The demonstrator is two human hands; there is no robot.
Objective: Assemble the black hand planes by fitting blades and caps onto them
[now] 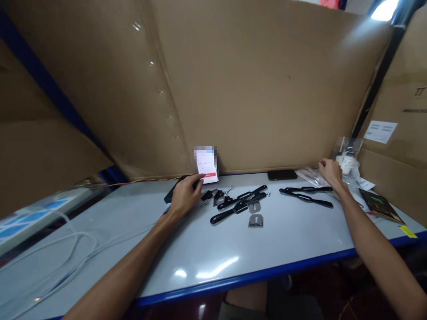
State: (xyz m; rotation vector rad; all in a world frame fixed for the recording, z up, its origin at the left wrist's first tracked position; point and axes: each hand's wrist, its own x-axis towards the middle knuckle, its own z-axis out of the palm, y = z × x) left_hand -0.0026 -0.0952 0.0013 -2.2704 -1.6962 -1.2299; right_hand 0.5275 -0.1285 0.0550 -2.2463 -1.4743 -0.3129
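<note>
My left hand (186, 193) reaches to a lit phone (207, 164) propped against the cardboard, a finger stretched to the lower screen near a red button. Contact is hard to confirm. By that hand lie black caps (218, 194), small screws (228, 190) and two black spokeshave bodies (227, 215). Two slotted steel blades (255, 221) lie just right of them. At the far right, my right hand (330, 171) is curled above a clear plastic bag (312, 176); whatever its fingers hold, if anything, is hidden. Two more black spokeshave bodies (310, 200) lie below and left of it.
A dark phone (282, 175) lies by the back cardboard wall (253, 98). White cables (83, 249) and a power strip (43, 213) occupy the left. A bagged white item (347, 163) and a dark packet (380, 204) sit at right. A blue edge (240, 281) borders the table.
</note>
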